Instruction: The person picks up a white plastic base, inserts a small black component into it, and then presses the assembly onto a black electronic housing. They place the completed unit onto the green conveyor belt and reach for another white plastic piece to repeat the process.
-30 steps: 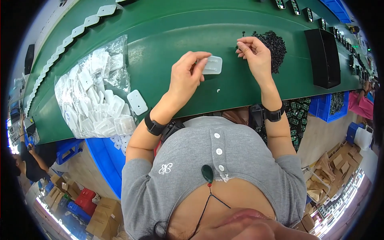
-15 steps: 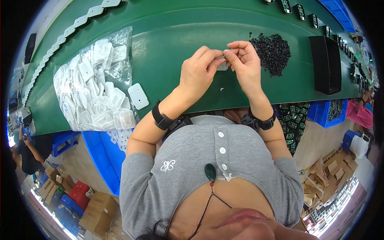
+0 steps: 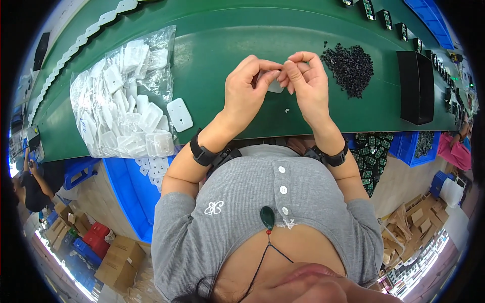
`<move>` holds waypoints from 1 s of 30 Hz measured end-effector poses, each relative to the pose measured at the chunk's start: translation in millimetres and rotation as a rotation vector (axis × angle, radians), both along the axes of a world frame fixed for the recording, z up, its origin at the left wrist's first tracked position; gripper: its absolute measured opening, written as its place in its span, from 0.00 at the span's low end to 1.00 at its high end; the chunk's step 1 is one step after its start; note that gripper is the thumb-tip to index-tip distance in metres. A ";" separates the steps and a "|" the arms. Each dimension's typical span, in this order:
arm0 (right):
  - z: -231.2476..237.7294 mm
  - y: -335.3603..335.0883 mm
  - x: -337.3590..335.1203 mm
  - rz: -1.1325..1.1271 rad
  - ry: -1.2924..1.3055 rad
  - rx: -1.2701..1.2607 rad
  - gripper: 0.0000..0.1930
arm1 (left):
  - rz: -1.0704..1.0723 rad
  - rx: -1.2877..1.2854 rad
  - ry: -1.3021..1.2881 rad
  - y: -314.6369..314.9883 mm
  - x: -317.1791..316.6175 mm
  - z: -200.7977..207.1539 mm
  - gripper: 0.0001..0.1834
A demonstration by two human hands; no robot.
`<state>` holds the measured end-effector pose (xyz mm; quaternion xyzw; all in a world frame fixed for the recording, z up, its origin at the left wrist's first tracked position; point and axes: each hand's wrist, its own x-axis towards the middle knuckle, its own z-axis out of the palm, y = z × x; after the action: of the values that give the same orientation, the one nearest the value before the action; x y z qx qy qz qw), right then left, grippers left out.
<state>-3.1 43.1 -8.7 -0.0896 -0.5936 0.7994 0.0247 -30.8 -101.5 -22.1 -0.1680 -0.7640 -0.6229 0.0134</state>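
Note:
My left hand [image 3: 246, 92] is closed, thumb and fingers pinching a white plastic cover [image 3: 275, 87] that is mostly hidden behind the fingers. Right beside it, my right hand [image 3: 309, 83] has its thumb and fingertips brought together at the cover's edge. Something tiny and dark shows between the fingertips, too small to name. Left of my hands, a single white cover with small holes [image 3: 180, 115] lies on the green table [image 3: 212, 45]. Next to it a clear plastic bag [image 3: 164, 65] spills over with similar white covers [image 3: 150, 117].
A heap of small black parts [image 3: 350, 68] lies right of my hands, with a black open box [image 3: 417, 88] beyond. White covers [image 3: 81, 40] line the far left; circuit-board units [image 3: 387, 20] line the far right. Blue bins [image 3: 129, 197] stand below the table edge.
My left fingers have shifted slightly on the white cover, and more of it shows under my right fingertips. The view has moved a little; both hands stay close together.

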 end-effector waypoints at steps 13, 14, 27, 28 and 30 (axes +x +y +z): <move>2.8 -3.0 9.4 0.021 0.360 0.797 0.06 | -0.030 0.322 -0.477 -14.9 4.6 -0.5 0.06; 4.1 -3.8 9.6 0.007 0.359 0.814 0.06 | -0.055 0.316 -0.503 -16.1 4.7 1.4 0.07; 2.3 -2.4 7.5 0.065 0.213 0.661 0.04 | -0.092 0.401 -0.539 -23.3 6.9 -7.2 0.11; 2.2 -3.0 6.9 0.066 0.212 0.661 0.04 | -0.091 0.401 -0.540 -23.3 7.1 -6.6 0.11; 2.9 -4.0 5.4 0.049 0.265 0.759 0.05 | -0.087 0.340 -0.499 -22.7 7.8 -4.8 0.06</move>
<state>2.3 39.0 -5.9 0.0441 -0.8404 0.5282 0.1131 -23.1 -124.1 -27.0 -0.0377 -0.6205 -0.7638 -0.1736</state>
